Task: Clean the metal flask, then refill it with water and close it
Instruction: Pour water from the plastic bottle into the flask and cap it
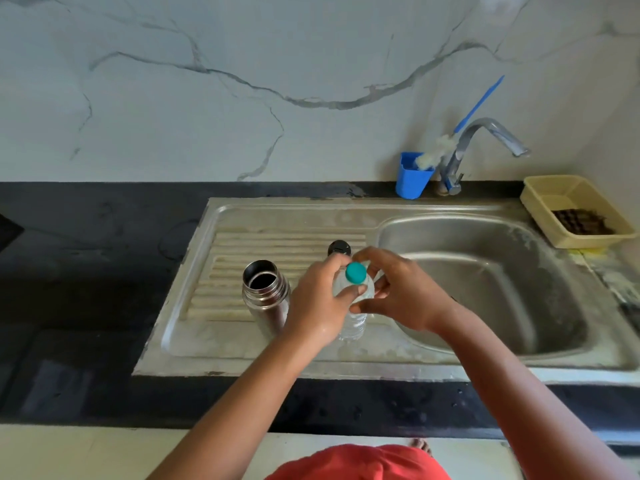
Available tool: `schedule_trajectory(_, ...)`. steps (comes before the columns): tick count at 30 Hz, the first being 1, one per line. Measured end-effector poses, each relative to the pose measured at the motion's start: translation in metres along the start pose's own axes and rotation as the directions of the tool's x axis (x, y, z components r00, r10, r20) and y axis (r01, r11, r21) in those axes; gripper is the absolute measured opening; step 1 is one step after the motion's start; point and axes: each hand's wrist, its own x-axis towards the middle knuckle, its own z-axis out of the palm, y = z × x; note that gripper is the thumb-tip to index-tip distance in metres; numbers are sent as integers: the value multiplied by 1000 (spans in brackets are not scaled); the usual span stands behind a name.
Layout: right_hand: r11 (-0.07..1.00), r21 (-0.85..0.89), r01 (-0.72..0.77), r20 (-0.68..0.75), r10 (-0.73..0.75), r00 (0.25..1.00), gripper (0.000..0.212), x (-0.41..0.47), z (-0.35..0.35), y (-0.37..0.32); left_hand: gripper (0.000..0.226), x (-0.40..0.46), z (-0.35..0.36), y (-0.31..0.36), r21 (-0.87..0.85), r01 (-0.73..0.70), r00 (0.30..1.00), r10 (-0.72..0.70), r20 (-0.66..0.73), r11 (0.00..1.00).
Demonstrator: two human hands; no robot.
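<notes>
The metal flask (266,295) stands upright and uncapped on the ribbed drainboard (242,258) of the steel sink. Its dark lid (339,248) lies on the drainboard behind my hands. To the flask's right, a clear plastic water bottle (355,318) with a teal cap (356,272) stands upright. My left hand (320,304) grips the bottle's shoulder just below the cap. My right hand (398,292) curls round the bottle from the right, its fingers near the cap.
The sink basin (491,292) lies to the right under a steel tap (485,147). A blue cup (412,178) holding a bottle brush (450,133) stands behind the sink. At the far right, a yellow tray (540,202) holds dark scraps. Black countertop (86,271) surrounds the sink.
</notes>
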Motion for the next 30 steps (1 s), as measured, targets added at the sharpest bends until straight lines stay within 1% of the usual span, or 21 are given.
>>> schedule_trajectory(3, 1000, 30, -8, -8, 9, 1000, 62, -3, 9, 4, 33, -7, 6, -10, -6, -14, 999, 14, -40, 1000)
schedule_trajectory(7, 999, 2, -37, 4, 37, 999, 61, -1, 11, 2, 38, -12, 9, -16, 78, -35, 997, 40, -62, 996)
schedule_trajectory(9, 997, 20, -68, 26, 68, 997, 58, 1, 7, 1, 46, -13, 14, -19, 10, -31, 999, 32, -39, 999)
schedule_trajectory(12, 984, 74, -162, 95, 154, 983, 48, 1, -2, 2, 58, -13, 25, -25, -99, -59, 998, 56, -33, 993)
schedule_trajectory(13, 979, 81, -190, 72, 184, 980, 44, 1, -5, 2, 62, -12, 29, -28, -117, -67, 997, 62, -43, 991)
schedule_trajectory(15, 976, 60, -208, -84, 212, 974, 31, 3, -6, -4, 68, -8, 35, -33, -143, -76, 995, 66, -77, 987)
schedule_trajectory(16, 980, 37, -195, -163, 198, 967, 20, 3, -6, -9, 69, -7, 38, -34, -160, -78, 994, 64, -91, 984)
schedule_trajectory(17, 984, 14, -179, -200, 178, 964, 11, 3, -6, -17, 70, -6, 41, -33, -175, -80, 993, 63, -102, 981)
schedule_trajectory(18, 987, -18, -161, -203, 154, 967, 17, 4, -5, -22, 70, -6, 43, -33, -182, -87, 991, 66, -116, 979)
schedule_trajectory(20, 985, -87, -149, -172, 133, 976, 33, 5, -3, -29, 71, -7, 46, -32, -179, -102, 986, 75, -149, 979)
schedule_trajectory(22, 979, -157, -127, -167, 100, 981, 37, 7, -2, -33, 70, -7, 47, -34, -165, -93, 980, 61, -192, 982)
schedule_trajectory(25, 965, -260, -43, -165, -1, 986, 27, 11, 3, -34, 64, -2, 47, -39, -156, -87, 976, 53, -212, 984)
schedule_trajectory(27, 948, -312, 60, -150, -111, 982, 20, 14, 4, -33, 61, 1, 49, -39, -188, -92, 976, 51, -212, 978)
schedule_trajectory(30, 904, -367, 221, -37, -251, 967, 19, 20, -7, -27, 62, 3, 49, -34, -278, -82, 983, 32, -181, 957)
